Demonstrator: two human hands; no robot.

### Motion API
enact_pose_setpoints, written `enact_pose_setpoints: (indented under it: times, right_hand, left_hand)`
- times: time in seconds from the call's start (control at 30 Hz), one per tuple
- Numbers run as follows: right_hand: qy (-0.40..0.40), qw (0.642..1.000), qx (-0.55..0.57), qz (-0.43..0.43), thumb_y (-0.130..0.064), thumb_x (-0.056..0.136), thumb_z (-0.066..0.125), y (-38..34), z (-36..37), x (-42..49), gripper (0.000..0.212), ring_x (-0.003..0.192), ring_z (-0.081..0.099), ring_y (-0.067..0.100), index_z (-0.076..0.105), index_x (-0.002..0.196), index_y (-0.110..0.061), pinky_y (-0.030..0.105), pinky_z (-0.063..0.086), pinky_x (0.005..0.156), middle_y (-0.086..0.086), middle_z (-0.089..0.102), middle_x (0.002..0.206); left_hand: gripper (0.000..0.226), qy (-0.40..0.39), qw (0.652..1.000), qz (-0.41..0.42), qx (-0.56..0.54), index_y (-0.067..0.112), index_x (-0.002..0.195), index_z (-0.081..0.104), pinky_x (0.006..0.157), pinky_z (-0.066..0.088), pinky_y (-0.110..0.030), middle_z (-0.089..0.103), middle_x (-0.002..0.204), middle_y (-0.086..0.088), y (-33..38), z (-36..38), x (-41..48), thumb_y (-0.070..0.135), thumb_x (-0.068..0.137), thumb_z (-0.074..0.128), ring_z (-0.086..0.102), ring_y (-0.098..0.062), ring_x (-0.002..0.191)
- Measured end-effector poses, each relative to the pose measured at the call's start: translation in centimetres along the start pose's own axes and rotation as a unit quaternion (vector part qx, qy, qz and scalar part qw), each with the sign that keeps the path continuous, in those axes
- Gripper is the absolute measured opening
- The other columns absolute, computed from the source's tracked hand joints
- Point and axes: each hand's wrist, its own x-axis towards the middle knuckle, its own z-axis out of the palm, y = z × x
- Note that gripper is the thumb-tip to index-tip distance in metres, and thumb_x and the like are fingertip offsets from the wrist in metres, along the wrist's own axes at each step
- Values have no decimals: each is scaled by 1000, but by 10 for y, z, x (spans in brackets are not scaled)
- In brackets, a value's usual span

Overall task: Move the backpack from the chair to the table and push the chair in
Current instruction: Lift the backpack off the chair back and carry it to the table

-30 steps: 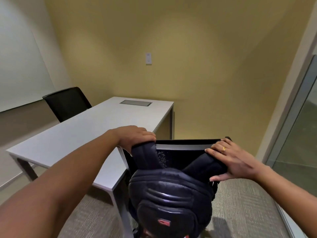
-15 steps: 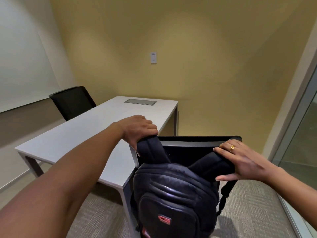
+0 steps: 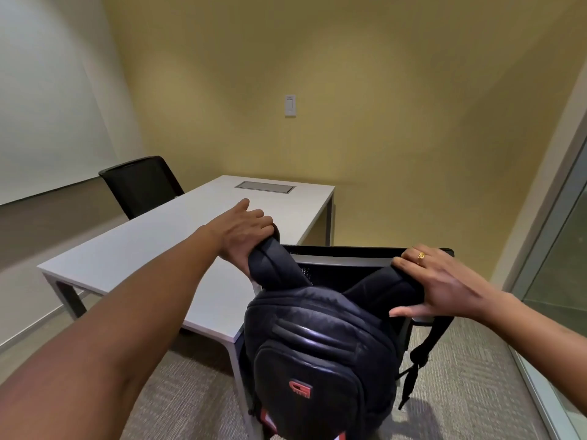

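Head view: both hands' fingers (image 3: pixel 254 222) clamped around backpack (image 3: pixel 317 360) straps, above chair (image 3: pixel 343 257).

Both hands are on the black backpack (image 3: pixel 320 350). The left hand (image 3: pixel 243 231) clamps one padded shoulder strap (image 3: pixel 273 268), fingers curled over its top, index finger pointing out over the white table (image 3: pixel 152 249). The right hand (image 3: pixel 444 287), gold ring (image 3: pixel 421 256) showing, grips the other strap at the top rail of the near chair (image 3: pixel 343 257). The pack hangs in front of that chair's mesh back, at the table's near right corner, red logo facing us. A loose strap end dangles right. A second black chair (image 3: pixel 141 184) sits on the table's far left side.
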Motion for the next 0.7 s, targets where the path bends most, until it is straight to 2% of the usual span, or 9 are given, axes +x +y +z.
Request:
enact_pose_setpoints:
  times: [0.13, 0.23, 0.33, 0.4, 0.5, 0.7]
  right_hand:
    - [-1, 1000, -7, -11, -76, 68, 50, -1, -1, 15, 84, 72, 57, 27, 62, 100, 0, 34, 51, 60, 11, 63, 82]
    - [-16, 999, -19, -27, -77, 67, 50, -5, 5, 24, 82, 73, 57, 26, 62, 99, -2, 33, 49, 59, 9, 62, 82]
    - [-39, 998, -15, -39, -77, 68, 50, -5, 8, 28, 79, 73, 56, 25, 62, 95, -4, 33, 48, 60, 7, 61, 81]
    - [-43, 998, -14, -44, -78, 68, 47, -2, 3, 29, 78, 72, 56, 24, 63, 92, -5, 33, 49, 59, 6, 61, 79]
    - [-36, 997, -27, -55, -79, 70, 41, 1, -9, 34, 77, 71, 56, 23, 64, 87, -7, 31, 47, 60, 5, 61, 76]
    - [-45, 994, -48, -90, -74, 74, 44, 11, -32, 45, 72, 72, 56, 24, 65, 87, -7, 33, 46, 62, 7, 62, 77]
  left_hand:
    - [92, -93, 994, -60, -13, 20, 102, 49, 73, 22, -32, 54, 100, 4, -5, 9, -13, 94, 49, 36, 43, -16, 88]
    - [89, -127, 987, -74, -57, 23, 108, 47, 75, 24, -29, 55, 106, 5, -3, 19, -28, 92, 52, 38, 40, -12, 89]
    - [89, -126, 986, -76, -78, 23, 110, 46, 77, 24, -27, 54, 107, 5, 7, 25, -35, 90, 52, 43, 35, -10, 85]
    - [89, -123, 985, -84, -84, 22, 111, 46, 79, 26, -28, 55, 109, 5, 13, 25, -33, 89, 53, 45, 38, -11, 88]
    - [92, -107, 982, -111, -107, 23, 117, 44, 88, 30, -32, 54, 116, 5, 19, 24, -36, 90, 53, 42, 45, -15, 100]
    - [108, -51, 962, -177, -200, 26, 135, 34, 97, 31, -35, 45, 138, 5, 41, 27, -50, 91, 49, 41, 42, -17, 121]
